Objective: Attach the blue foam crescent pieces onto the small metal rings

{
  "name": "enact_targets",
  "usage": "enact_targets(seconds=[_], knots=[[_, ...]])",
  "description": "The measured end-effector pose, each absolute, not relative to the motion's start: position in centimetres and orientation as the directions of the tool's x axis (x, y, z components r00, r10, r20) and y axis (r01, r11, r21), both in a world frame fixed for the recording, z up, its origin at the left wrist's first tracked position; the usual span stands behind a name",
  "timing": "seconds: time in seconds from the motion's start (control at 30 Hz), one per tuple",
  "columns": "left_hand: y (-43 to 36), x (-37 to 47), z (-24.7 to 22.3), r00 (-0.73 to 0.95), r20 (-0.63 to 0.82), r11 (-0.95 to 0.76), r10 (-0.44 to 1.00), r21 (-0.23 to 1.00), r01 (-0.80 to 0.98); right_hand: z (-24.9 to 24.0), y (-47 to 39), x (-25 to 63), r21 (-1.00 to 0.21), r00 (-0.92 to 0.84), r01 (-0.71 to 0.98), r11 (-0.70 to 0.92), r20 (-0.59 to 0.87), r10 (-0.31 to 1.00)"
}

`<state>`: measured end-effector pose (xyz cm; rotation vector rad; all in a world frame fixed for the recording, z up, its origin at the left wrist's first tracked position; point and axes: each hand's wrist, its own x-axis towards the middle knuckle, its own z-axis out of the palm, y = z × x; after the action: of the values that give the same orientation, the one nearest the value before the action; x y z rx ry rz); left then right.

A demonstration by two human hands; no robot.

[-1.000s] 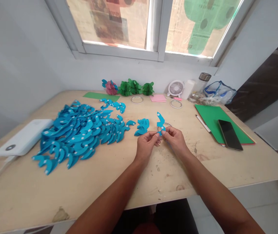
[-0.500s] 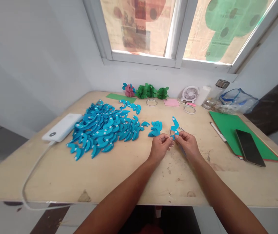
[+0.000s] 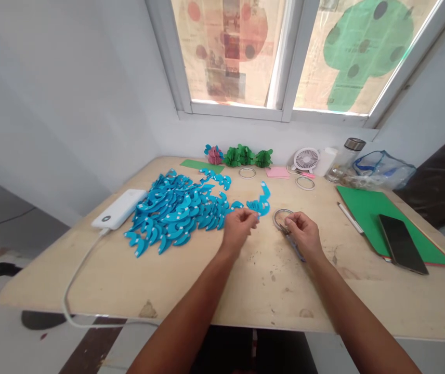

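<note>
My left hand (image 3: pixel 239 228) is closed in a pinch at the lower end of a curved blue paper piece (image 3: pixel 264 193) with small white squares on it. Right behind those fingers lies a small bunch of folded blue pieces (image 3: pixel 251 204). My right hand (image 3: pixel 303 234) has its thumb and fingers pressed together, and what they hold, if anything, is too small to make out. Beneath it lie scissors (image 3: pixel 296 246), partly covered, and a roll of tape (image 3: pixel 276 220). To the left spreads a large heap of similar blue paper pieces (image 3: pixel 175 208).
A white power bank (image 3: pixel 119 209) with a cable lies left. Along the back stand green paper shapes (image 3: pixel 245 155), a small fan (image 3: pixel 305 160) and a bottle (image 3: pixel 343 161). Right are a pen (image 3: pixel 350 217), green sheets (image 3: pixel 366 208) and a phone (image 3: pixel 403 244).
The blue piece that both hands held has moved left, beside the small bunch, with my left hand. My hands have parted, and the tape roll and scissors show more. The view has shifted slightly.
</note>
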<state>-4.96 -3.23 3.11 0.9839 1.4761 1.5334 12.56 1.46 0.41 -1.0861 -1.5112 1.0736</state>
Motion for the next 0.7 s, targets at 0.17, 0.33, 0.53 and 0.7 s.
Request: enact_targets(seconds=[0.17, 0.33, 0.53, 0.7], knots=[[-5.4, -13.2, 4.3, -0.685, -0.006, 0.128, 0.728, 0.984, 0.128, 0.2, 1.9, 12.7, -0.959, -0.075, 0.113, 0.258, 0.251, 0.965], [-7.7, -18.2, 3.1, -0.716, 0.179, 0.516, 0.675, 0.58, 0.631, 0.6, 2.2, 13.2, -0.948, -0.023, 0.131, 0.289, 0.288, 0.957], [-8.7, -16.6, 2.3, -0.713, 0.297, 0.561, 0.635, 0.457, 0.69, 0.4, 3.3, 15.1, -0.888, -0.001, 0.388, 0.248, 0.269, 0.963], [-7.9, -12.2, 1.3, -0.481, 0.349, 0.21, 0.804, 0.591, 0.779, 0.7, 3.2, 15.7, -0.562, -0.109, 0.807, 0.181, 0.158, 0.981]])
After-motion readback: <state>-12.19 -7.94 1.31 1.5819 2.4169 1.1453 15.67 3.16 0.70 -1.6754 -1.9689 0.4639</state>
